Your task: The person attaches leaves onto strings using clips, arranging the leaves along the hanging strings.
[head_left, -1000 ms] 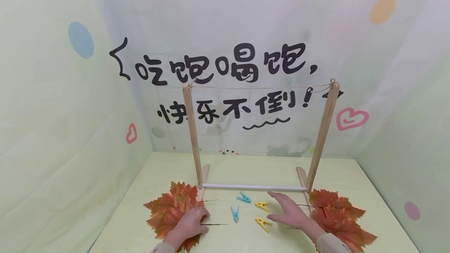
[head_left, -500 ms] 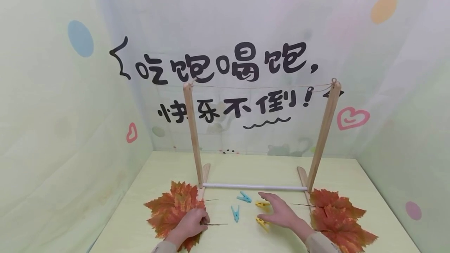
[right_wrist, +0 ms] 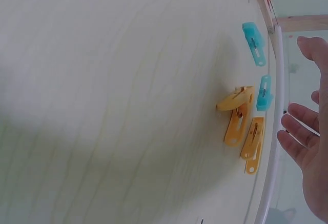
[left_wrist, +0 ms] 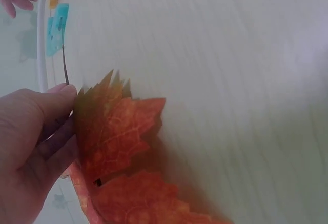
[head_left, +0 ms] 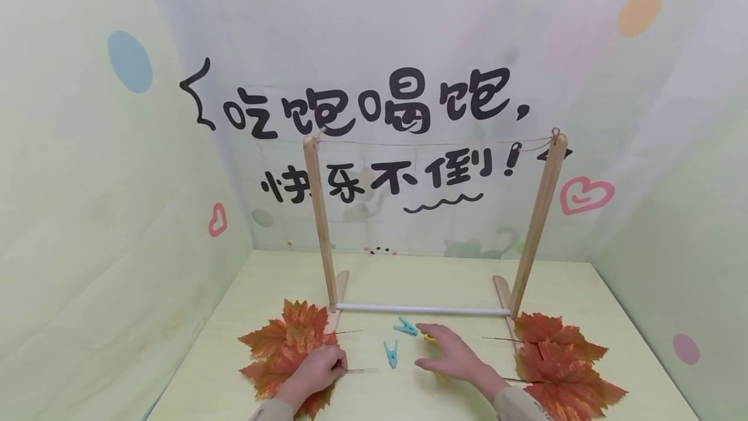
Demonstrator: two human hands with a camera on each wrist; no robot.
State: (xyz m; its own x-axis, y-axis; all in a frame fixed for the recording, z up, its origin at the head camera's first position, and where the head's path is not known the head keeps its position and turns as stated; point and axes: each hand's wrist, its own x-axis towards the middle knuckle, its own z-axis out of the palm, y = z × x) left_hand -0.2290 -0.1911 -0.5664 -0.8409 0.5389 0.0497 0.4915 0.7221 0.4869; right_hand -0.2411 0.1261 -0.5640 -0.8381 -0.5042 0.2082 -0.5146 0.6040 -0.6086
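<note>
My left hand (head_left: 318, 369) is over the left pile of orange-red artificial maple leaves (head_left: 263, 369). Its thumb and fingers pinch a leaf's thin dark stem (left_wrist: 65, 65), clear in the left wrist view. The orange maple leaf (left_wrist: 118, 137) hangs beside those fingers. My right hand (head_left: 456, 353) hovers with fingers spread and holds nothing. Beneath it, partly covered in the head view, lie two yellow clothespins, one toward the front (right_wrist: 238, 121) and one farther back (right_wrist: 253, 144). To its left are two blue clothespins, a near one (head_left: 391, 355) and a far one (head_left: 405, 326).
Behind the hands stands a wooden frame with left (head_left: 321, 226) and right (head_left: 539, 226) posts, a white crossbar (head_left: 421, 309) low down and a thin string (head_left: 432, 143) between the tops. More maple leaves (head_left: 561, 362) lie at the right of the table (head_left: 415, 278).
My right hand has moved left, over the yellow clothespins toward the blue ones. My left hand's fingers have drawn together on the leaf stem, with little other movement.
</note>
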